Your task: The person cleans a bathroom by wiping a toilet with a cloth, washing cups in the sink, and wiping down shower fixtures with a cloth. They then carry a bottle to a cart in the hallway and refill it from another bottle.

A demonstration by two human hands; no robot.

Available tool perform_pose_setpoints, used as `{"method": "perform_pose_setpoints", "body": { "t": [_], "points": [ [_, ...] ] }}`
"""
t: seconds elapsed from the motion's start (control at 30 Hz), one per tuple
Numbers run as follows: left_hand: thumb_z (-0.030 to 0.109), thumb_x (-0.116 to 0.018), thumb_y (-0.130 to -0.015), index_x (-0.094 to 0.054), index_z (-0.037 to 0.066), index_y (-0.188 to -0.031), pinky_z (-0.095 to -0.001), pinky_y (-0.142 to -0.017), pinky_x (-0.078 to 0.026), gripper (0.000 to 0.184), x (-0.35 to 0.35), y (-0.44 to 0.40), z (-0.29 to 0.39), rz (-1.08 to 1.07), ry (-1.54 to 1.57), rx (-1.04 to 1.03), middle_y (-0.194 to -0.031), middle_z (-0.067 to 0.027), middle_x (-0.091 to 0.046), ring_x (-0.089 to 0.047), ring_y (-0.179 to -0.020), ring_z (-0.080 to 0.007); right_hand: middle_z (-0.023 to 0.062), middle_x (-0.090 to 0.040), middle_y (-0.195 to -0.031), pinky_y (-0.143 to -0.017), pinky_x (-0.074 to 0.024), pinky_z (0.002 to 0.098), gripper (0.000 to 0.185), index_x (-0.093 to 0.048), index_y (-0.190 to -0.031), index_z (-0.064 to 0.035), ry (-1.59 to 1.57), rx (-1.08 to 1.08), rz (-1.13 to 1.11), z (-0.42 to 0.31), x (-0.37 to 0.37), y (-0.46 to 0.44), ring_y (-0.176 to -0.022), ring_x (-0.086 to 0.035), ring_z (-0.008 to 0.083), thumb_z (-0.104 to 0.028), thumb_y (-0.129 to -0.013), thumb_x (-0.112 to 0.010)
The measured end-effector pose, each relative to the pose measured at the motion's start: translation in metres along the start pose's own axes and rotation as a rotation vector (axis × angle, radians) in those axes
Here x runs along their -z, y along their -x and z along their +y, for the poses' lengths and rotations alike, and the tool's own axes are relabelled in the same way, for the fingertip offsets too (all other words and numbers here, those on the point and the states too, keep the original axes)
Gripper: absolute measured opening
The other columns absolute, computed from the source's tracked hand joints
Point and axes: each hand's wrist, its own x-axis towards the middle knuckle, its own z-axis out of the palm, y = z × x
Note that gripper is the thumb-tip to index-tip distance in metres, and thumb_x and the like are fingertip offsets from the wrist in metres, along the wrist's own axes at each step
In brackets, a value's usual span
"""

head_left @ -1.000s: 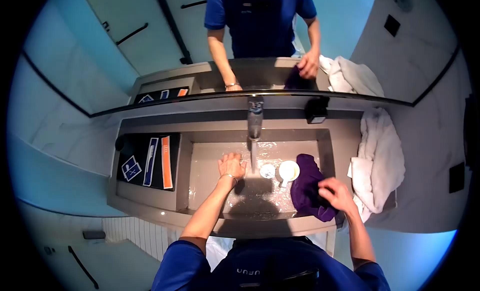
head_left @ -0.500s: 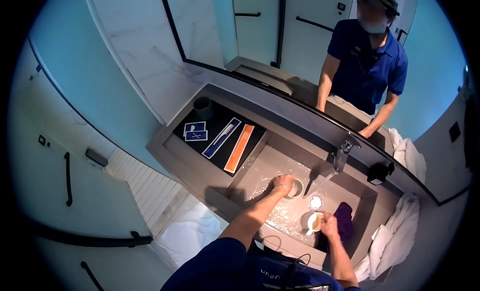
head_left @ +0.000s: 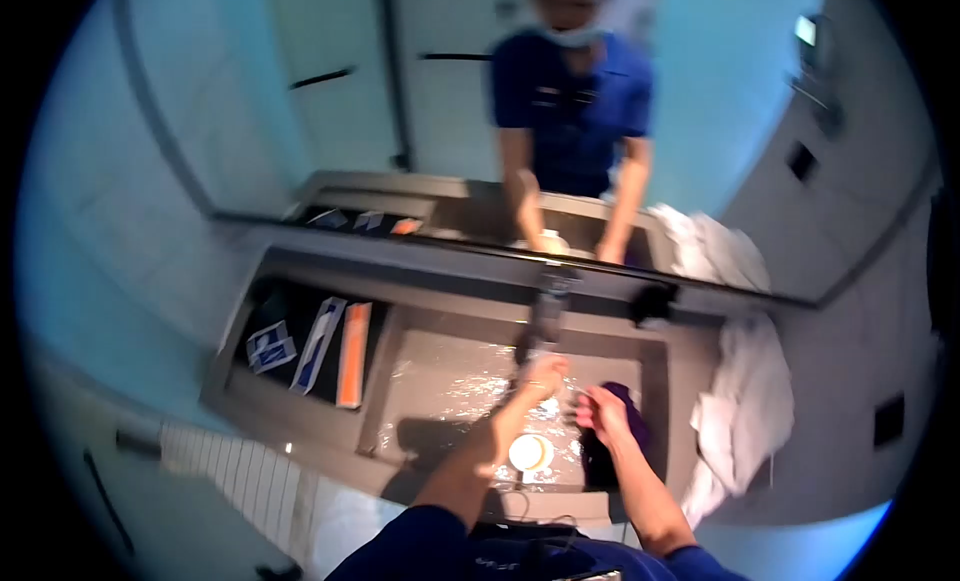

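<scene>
A white mug [head_left: 530, 453] stands in the grey basin [head_left: 432, 366], water glinting around it. Under the tap [head_left: 550, 306], my left hand [head_left: 543, 378] has its fingers closed, blurred by motion. The mirror shows a pale thing at that hand, but I cannot make out what it is. My right hand [head_left: 605, 414] is a little to the right, its fingers apart and bent, with nothing visible in them. Beneath and beside it lies a dark purple cloth [head_left: 628, 421]. Neither hand touches the mug.
On the left counter, a black tray [head_left: 335, 386] holds a dark cup [head_left: 270, 306], small blue packets [head_left: 270, 348], a blue comb packet [head_left: 318, 346] and an orange packet [head_left: 353, 356]. White towels [head_left: 745, 401] hang on the right. A mirror [head_left: 440, 131] spans the back.
My right hand has let go of the white mug, which now stands in the basin. My left hand has moved toward the tap. The view has turned and shifted.
</scene>
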Motion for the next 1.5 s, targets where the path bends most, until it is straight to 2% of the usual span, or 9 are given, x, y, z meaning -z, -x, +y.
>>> {"method": "perform_pose_setpoints", "body": {
  "t": [0.17,0.37,0.5,0.67,0.77,0.9,0.97,1.27,1.5],
  "points": [
    [0.018,-0.06,-0.087,-0.064,0.005,-0.088,-0.0244,-0.062,-0.046,0.014,0.035,0.044,0.069,0.396,0.522,0.148,-0.072,-0.0039,-0.062,-0.059,-0.067,-0.0113,0.0094,-0.063,-0.079,-0.047,-0.0514,0.0271,0.02,-0.06,-0.102,-0.0033,-0.221,0.029,-0.18,0.011,-0.053,-0.065,-0.056,-0.06,0.016,-0.017,-0.088,-0.055],
    [0.024,-0.051,-0.09,-0.059,0.008,-0.085,-0.0212,-0.035,-0.037,0.018,0.079,0.052,0.084,0.381,0.68,0.339,-0.062,-0.0018,-0.055,-0.05,-0.045,-0.011,0.0039,-0.05,-0.057,-0.029,-0.0323,0.03,0.021,-0.054,-0.085,-0.0004,-0.17,-0.026,-0.303,-0.001,-0.148,-0.061,-0.038,-0.044,0.0141,-0.021,-0.089,-0.055],
    [0.031,-0.048,-0.092,-0.056,0.014,-0.098,-0.0214,-0.032,-0.032,0.019,0.075,0.019,0.066,0.039,0.854,0.553,-0.059,0.0007,-0.05,-0.045,-0.043,-0.0088,0.006,-0.06,-0.07,-0.052,-0.0469,0.0261,0.025,-0.061,-0.096,0.0029,-0.273,0.356,-0.291,0.023,-0.107,-0.07,-0.061,-0.057,0.0126,-0.021,-0.088,-0.059],
    [0.034,-0.055,-0.09,-0.056,0.015,-0.1,-0.0253,-0.044,-0.038,0.02,0.054,0.016,0.103,-0.049,0.837,0.432,-0.062,0.0026,-0.048,-0.046,-0.052,-0.0107,0.0161,-0.066,-0.097,-0.08,-0.049,0.0397,0.039,-0.067,-0.097,-0.0083,1.201,0.494,0.048,-0.032,0.053,-0.039,-0.093,-0.063,0.0259,-0.043,-0.085,-0.055],
    [0.027,-0.063,-0.082,-0.06,0.007,-0.097,-0.0367,-0.065,-0.049,0.025,0.066,0.02,0.062,0.296,-0.177,0.2,-0.073,-0.008,-0.061,-0.059,-0.07,-0.0231,0.023,-0.06,-0.111,-0.085,-0.0469,0.0445,0.068,-0.046,-0.126,-0.0044,1.487,0.343,0.2,-0.019,0.11,-0.046,-0.102,-0.058,0.0374,-0.054,-0.081,-0.055],
    [0.021,-0.068,-0.072,-0.057,0.009,-0.114,-0.0373,-0.067,-0.05,0.045,0.069,0.05,-0.045,0.435,-0.355,0.043,-0.095,-0.0121,-0.06,-0.059,-0.08,-0.0227,0.021,-0.062,-0.107,-0.085,-0.0474,0.0433,0.072,-0.045,-0.121,0.0002,1.429,0.017,0.238,0.006,0.066,-0.018,-0.099,-0.061,0.0352,-0.056,-0.078,-0.058],
    [0.018,-0.066,-0.075,-0.052,0.009,-0.119,-0.0319,-0.048,-0.048,0.047,0.061,0.079,0.028,0.255,0.168,0.557,-0.092,-0.0077,-0.058,-0.057,-0.07,-0.0173,0.0189,-0.063,-0.106,-0.085,-0.0474,0.0426,0.057,-0.054,-0.114,-0.0047,1.378,0.006,0.303,0.039,0.076,-0.035,-0.099,-0.06,0.035,-0.049,-0.078,-0.06],
    [0.012,-0.059,-0.075,-0.064,0.001,-0.094,-0.0358,-0.065,-0.049,0.022,0.072,0.044,0.022,0.087,-0.511,0.127,-0.069,-0.0143,-0.062,-0.062,-0.068,-0.0251,0.0076,-0.058,-0.091,-0.092,-0.0386,0.0366,0.018,-0.061,-0.087,-0.0058,0.862,0.988,0.042,-0.074,0.068,0.095,-0.097,-0.052,0.025,-0.006,-0.071,-0.069],
    [0.033,-0.069,-0.073,-0.064,0.005,-0.087,-0.0339,-0.069,-0.048,0.032,0.079,0.107,0.049,0.341,-0.499,0.041,-0.083,-0.0147,-0.064,-0.062,-0.077,-0.0269,0.0049,-0.054,-0.096,-0.079,-0.0429,0.0246,0.024,-0.045,-0.09,-0.0077,0.18,1.014,0.075,-0.12,0.052,0.139,-0.087,-0.051,0.0107,0.003,-0.078,-0.062]
  ]
}}
